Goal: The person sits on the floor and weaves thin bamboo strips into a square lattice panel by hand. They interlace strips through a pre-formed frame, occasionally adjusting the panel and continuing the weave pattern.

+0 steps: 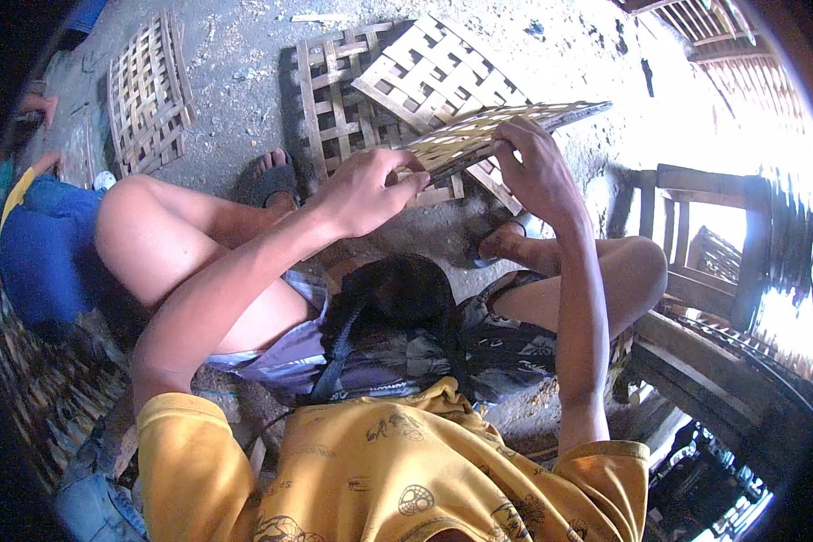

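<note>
A woven bamboo panel (479,129) is held up in front of me, tilted so that I see it nearly edge-on. My left hand (370,191) is closed around its near left corner, thumb and fingers pinching the rim. On the panel's right side, my right hand (535,170) grips the near edge with bent fingers. Below and beyond it lie two more woven panels on the ground: a pale one (438,72) overlaps a darker open-weave one (325,99). The held panel hides part of both.
Another woven panel (149,95) lies at the far left. Beside my left knee is a person in blue clothing (50,244), with a bare hand (50,163) showing. A wooden frame (705,226) stands at the right, above dark timber beams (714,370). My sandalled feet flank the panels.
</note>
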A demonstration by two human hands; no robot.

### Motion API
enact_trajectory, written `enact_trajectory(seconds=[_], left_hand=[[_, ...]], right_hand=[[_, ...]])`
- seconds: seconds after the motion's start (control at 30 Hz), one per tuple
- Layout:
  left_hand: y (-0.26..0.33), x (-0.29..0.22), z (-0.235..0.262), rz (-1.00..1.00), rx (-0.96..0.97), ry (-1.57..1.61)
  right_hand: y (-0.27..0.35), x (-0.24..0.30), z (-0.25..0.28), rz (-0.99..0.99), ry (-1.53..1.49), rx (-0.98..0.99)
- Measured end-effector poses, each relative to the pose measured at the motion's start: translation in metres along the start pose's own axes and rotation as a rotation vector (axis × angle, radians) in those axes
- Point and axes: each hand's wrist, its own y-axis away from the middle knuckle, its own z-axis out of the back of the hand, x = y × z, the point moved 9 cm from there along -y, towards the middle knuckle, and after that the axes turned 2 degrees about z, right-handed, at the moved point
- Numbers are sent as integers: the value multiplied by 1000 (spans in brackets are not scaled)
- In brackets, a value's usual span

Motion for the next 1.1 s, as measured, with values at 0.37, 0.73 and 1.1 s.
enact_trajectory(seconds=[0.37,0.73,1.1], left_hand=[[-1,-4,2,-12,-34,-18],[1,-8,2,0,-12,-9],[1,-2,2,11,25,-49]], right_hand=[[5,16,17,32,208,-98],[6,26,13,82,295,-101],[7,10,-2,29,134,-20]])
